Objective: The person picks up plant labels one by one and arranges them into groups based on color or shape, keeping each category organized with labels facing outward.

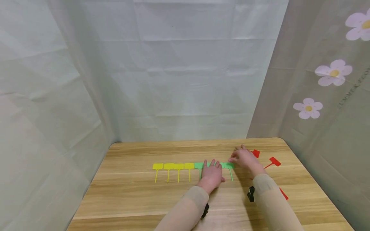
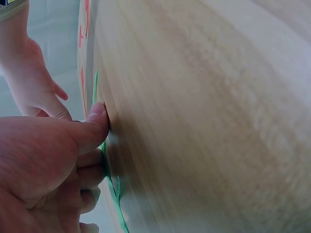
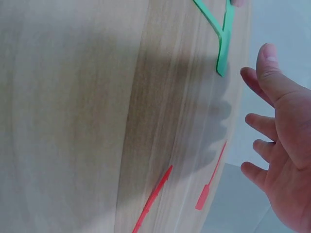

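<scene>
Fingers, left hand: lay spread on green tags, perhaps to steady alignment with table's far edge; right hand: hung parted, empty.

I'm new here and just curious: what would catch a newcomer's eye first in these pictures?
Probably the bright row on the table: yellow tags at left, green tags at right, the left hand spread over the green ones and the right hand by the row's right end. Next, red tags scattered on the table's right side and big pale flowers on the right-hand backdrop.
</scene>
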`<action>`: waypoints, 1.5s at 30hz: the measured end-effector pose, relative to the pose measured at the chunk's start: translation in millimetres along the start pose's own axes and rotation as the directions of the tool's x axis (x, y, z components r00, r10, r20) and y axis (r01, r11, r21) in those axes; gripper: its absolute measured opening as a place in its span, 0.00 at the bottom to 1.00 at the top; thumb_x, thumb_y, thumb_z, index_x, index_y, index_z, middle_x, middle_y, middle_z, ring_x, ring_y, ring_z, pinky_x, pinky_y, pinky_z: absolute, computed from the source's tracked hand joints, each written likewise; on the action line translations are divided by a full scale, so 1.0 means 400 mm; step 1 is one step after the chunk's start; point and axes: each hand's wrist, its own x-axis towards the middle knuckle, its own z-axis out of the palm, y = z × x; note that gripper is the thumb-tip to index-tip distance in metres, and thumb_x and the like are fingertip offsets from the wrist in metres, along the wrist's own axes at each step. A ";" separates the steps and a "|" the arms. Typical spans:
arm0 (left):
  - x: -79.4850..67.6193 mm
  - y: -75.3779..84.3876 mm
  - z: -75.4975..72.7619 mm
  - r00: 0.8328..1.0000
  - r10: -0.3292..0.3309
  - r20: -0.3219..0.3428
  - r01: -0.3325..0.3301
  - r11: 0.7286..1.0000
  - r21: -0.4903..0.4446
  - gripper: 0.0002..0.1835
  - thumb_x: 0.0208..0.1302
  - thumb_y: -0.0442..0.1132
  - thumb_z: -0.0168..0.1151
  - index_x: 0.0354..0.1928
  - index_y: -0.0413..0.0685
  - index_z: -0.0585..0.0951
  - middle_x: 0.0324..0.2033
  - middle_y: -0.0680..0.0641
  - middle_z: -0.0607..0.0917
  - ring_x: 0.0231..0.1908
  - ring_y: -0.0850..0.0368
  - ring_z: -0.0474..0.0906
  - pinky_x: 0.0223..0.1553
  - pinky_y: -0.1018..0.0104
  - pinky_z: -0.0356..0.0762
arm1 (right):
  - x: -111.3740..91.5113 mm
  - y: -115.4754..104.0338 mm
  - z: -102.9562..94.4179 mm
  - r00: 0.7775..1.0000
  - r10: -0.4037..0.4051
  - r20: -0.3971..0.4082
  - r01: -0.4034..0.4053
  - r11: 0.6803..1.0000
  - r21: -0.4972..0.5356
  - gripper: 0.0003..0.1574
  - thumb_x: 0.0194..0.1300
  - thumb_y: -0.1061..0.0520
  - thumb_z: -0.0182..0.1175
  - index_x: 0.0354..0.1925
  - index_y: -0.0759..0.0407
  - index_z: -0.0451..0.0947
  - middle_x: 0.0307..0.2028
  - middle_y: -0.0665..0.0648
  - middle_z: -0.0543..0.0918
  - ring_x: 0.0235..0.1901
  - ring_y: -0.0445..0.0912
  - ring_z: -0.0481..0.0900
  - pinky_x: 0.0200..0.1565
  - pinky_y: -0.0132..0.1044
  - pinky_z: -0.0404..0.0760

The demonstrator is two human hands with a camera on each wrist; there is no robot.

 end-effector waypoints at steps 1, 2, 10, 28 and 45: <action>0.000 0.000 0.000 1.000 0.003 -0.001 -0.003 1.000 0.001 0.40 0.66 0.66 0.54 0.75 0.57 0.66 0.74 0.58 0.61 0.76 0.57 0.49 0.73 0.45 0.47 | -0.002 -0.002 -0.001 1.000 -0.006 -0.004 0.006 1.000 -0.005 0.13 0.64 0.42 0.67 0.36 0.49 0.86 0.67 0.73 0.67 0.71 0.74 0.48 0.65 0.71 0.55; 0.000 -0.001 0.000 1.000 0.005 -0.005 -0.005 1.000 0.002 0.40 0.65 0.66 0.54 0.74 0.57 0.66 0.74 0.58 0.62 0.76 0.57 0.50 0.73 0.45 0.48 | -0.003 -0.002 -0.002 1.000 -0.003 -0.008 0.003 1.000 -0.004 0.13 0.64 0.42 0.66 0.37 0.49 0.86 0.68 0.73 0.67 0.72 0.73 0.48 0.66 0.70 0.55; 0.006 -0.003 -0.005 1.000 0.009 -0.013 -0.009 1.000 0.005 0.39 0.64 0.67 0.57 0.72 0.56 0.70 0.73 0.58 0.65 0.75 0.57 0.50 0.74 0.46 0.46 | -0.015 0.000 -0.013 0.999 -0.010 -0.033 0.010 1.000 0.003 0.11 0.66 0.43 0.65 0.36 0.47 0.85 0.68 0.73 0.66 0.72 0.73 0.48 0.65 0.71 0.56; 0.016 -0.011 -0.010 0.999 0.024 -0.023 -0.024 1.000 -0.001 0.41 0.62 0.69 0.56 0.72 0.56 0.69 0.72 0.59 0.66 0.76 0.58 0.48 0.74 0.44 0.43 | -0.018 0.002 -0.032 0.998 -0.015 -0.065 0.014 1.000 -0.014 0.10 0.65 0.43 0.66 0.36 0.46 0.85 0.67 0.73 0.68 0.71 0.73 0.51 0.62 0.72 0.60; 0.013 -0.006 -0.003 0.999 0.008 -0.037 -0.008 1.000 0.003 0.44 0.61 0.71 0.55 0.74 0.56 0.67 0.73 0.58 0.64 0.76 0.56 0.47 0.74 0.43 0.43 | -0.032 0.016 -0.033 0.998 0.000 -0.068 0.002 1.000 0.024 0.11 0.65 0.43 0.66 0.37 0.47 0.86 0.67 0.72 0.69 0.72 0.72 0.49 0.63 0.72 0.59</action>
